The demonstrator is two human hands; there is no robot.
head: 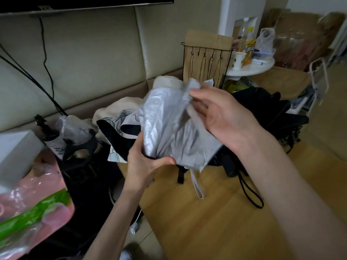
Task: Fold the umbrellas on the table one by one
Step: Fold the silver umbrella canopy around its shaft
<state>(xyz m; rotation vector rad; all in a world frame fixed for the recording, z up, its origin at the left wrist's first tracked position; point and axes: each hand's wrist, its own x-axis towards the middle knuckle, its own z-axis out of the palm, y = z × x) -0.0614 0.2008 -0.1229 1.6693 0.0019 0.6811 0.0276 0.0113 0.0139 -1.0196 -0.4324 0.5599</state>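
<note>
Here, silver umbrella (165, 128) held above the tabletop (206, 212) between both hands: left hand (144, 162) grips its bunched near end, right hand (221, 117) pinches a far canopy fold, fingertips hidden behind fabric; black umbrella (272, 109) far right, partly covered by that hand.

Cream padded wall (93, 59); white round table (262, 68) beyond
</note>
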